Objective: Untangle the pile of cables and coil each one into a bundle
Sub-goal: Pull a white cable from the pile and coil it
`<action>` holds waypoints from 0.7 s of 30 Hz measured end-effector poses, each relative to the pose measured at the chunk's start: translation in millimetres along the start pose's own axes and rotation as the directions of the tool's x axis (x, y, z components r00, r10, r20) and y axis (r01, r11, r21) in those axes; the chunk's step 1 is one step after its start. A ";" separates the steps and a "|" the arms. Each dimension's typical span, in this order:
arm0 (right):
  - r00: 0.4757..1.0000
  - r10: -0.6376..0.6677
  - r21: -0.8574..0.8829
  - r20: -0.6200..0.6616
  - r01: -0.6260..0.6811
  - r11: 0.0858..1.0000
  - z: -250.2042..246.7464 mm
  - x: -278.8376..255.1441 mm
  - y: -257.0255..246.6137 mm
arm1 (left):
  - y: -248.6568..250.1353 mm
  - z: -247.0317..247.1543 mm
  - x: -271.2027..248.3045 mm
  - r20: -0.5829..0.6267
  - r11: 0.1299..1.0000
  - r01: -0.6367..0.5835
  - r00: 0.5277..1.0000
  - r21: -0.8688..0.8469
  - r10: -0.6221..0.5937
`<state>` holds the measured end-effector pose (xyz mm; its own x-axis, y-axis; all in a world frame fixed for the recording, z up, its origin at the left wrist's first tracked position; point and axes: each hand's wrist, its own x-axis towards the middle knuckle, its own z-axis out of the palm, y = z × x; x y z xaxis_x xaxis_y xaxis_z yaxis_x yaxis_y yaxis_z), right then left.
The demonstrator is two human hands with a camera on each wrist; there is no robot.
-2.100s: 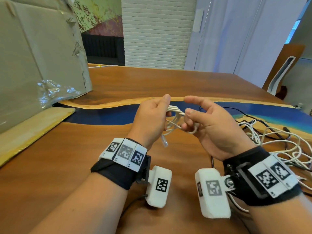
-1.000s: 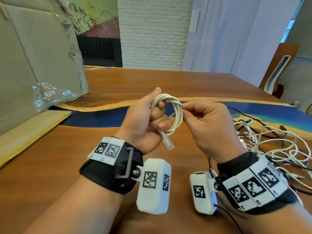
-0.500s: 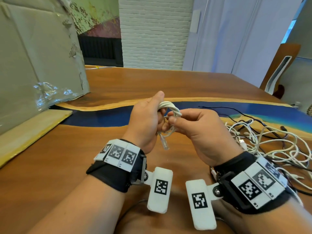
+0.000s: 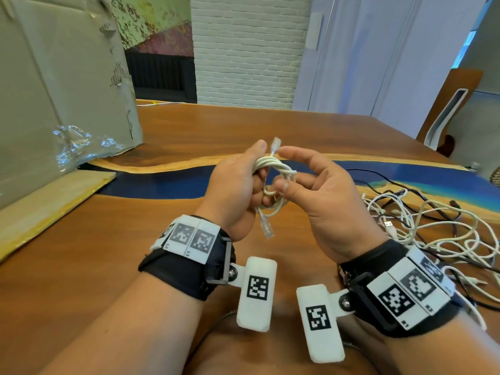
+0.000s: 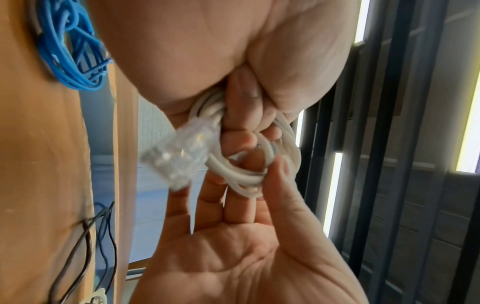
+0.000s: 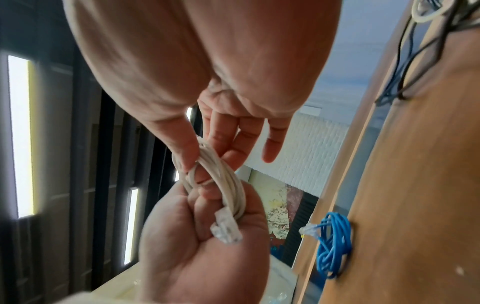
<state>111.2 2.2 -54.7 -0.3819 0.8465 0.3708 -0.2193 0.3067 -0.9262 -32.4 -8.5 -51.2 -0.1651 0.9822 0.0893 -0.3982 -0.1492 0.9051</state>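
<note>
Right now your wooden table (image 4: 167,123), with its blue resin band running across, carries the big cardboard box (image 4: 54,85) at your far left and the loose pile of cables (image 4: 433,226), white and black strands crossing one another, on your right, well apart from your hands. Above the table's middle your left hand (image 4: 232,190) has its fingers curled tight round a small white cable coil (image 4: 273,171), so the loops pass through the fist and bulge out on the thumb side toward your right hand. Your right hand (image 4: 322,196) pinches the coil's outer loops with thumb and a fingertip, as the right wrist view shows, while its remaining fingers stay extended and relaxed; the palm faces the left hand. One clear plug (image 4: 276,144) sticks up just above the coil between your left thumb and right index finger, and the other clear plug (image 4: 266,228) hangs below the left fist on a short tail. Both wrist views catch a blue cable bundle (image 6: 335,244) already coiled and lying on the table. Your black wristbands carry white square-code markers (image 4: 190,236); no readable words or brand names show anywhere.
</note>
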 end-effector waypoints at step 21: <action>0.991 0.114 -0.011 0.073 -0.114 0.993 -13.1 7.1 9.6 | -10.4 12.0 -4.8 0.013 0.965 -0.161 0.987 0.205 0.161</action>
<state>118.1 16.8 -61.8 -0.4689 0.8421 0.2666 -0.1645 0.2133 -0.9630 -16.6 -10.2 -56.0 -0.2154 0.9467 0.2397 -0.1727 -0.2785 0.9448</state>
